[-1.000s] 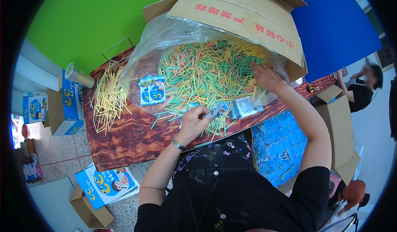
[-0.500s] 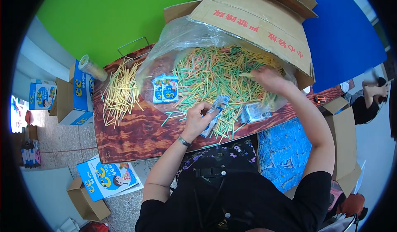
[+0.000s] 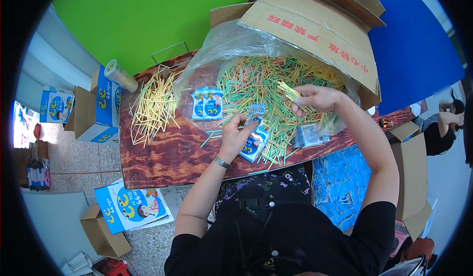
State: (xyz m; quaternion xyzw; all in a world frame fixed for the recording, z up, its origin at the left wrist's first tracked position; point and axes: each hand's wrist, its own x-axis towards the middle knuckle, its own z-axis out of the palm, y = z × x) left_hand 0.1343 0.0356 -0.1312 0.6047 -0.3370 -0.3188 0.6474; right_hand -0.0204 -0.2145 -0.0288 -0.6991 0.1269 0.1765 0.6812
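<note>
While pinched upright, packet [image 3: 255, 112] small, blue-white (L hand [image 3: 236, 133]).

Green wall [image 3: 148, 15] behind wooden table [image 3: 162, 153], blue panel [image 3: 414, 54] right, speckled grey floor [image 3: 88, 162], daylight.

Glossy plastic bag [image 3: 217, 49], cardboard box [image 3: 315, 25], wood-grain table [image 3: 167, 153].

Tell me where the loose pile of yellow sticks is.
In the head view, the pile of yellow sticks lies on the wooden table's left part, beside the clear plastic bag and left of the left hand.
</note>
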